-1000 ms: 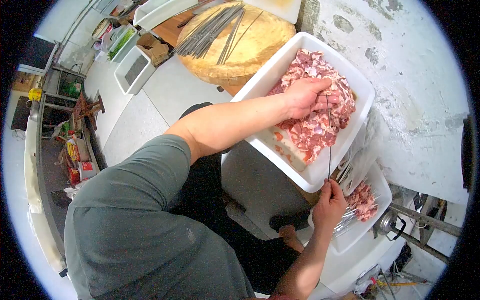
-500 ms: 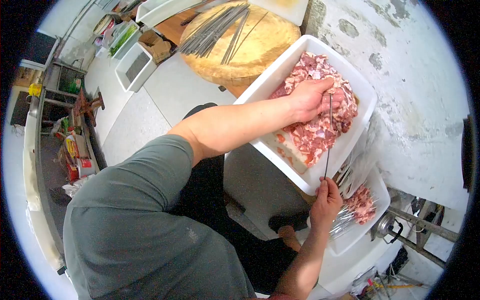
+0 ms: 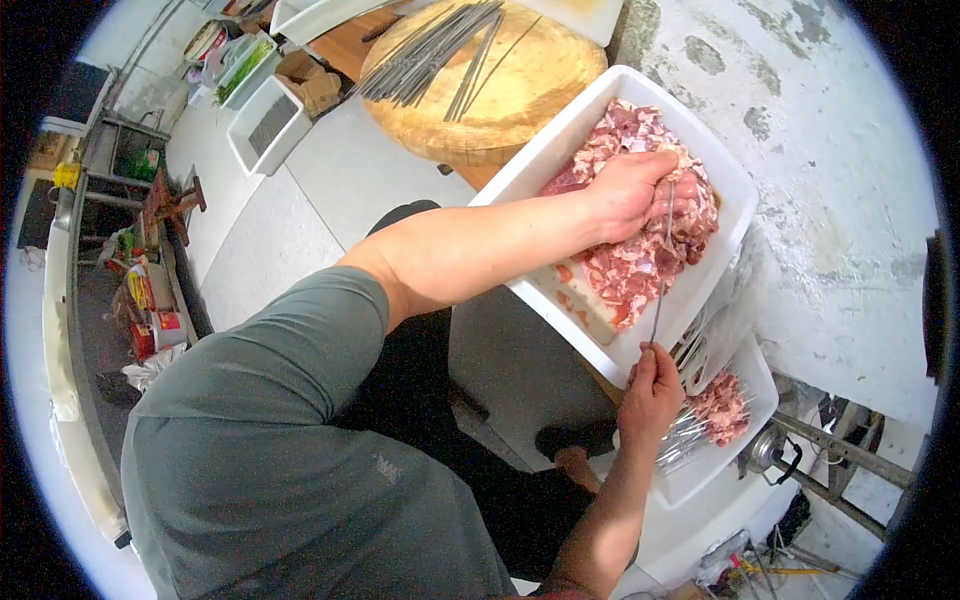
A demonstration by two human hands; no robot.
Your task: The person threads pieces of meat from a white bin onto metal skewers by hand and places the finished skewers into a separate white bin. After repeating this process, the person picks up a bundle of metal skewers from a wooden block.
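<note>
My left hand is over the tub, palm turned up, its thumb and fingers closed on a piece of raw meat. A thin metal skewer runs from the fingers of this hand down across the tub's near rim. Its lower end is pinched in my right hand, just outside that rim. Cut raw meat is heaped in the white tub beneath my left hand. The skewer's tip is partly hidden at the left fingers.
A second white tub below right holds skewers threaded with meat. Bare skewers lie on a round wooden chopping block. Clear plastic hangs between the tubs. A small white bin stands on the floor.
My left hand has shifted slightly right with the skewer's upper end. My right hand has moved a little up, closer to the tub's rim. Both hands keep their grip.
</note>
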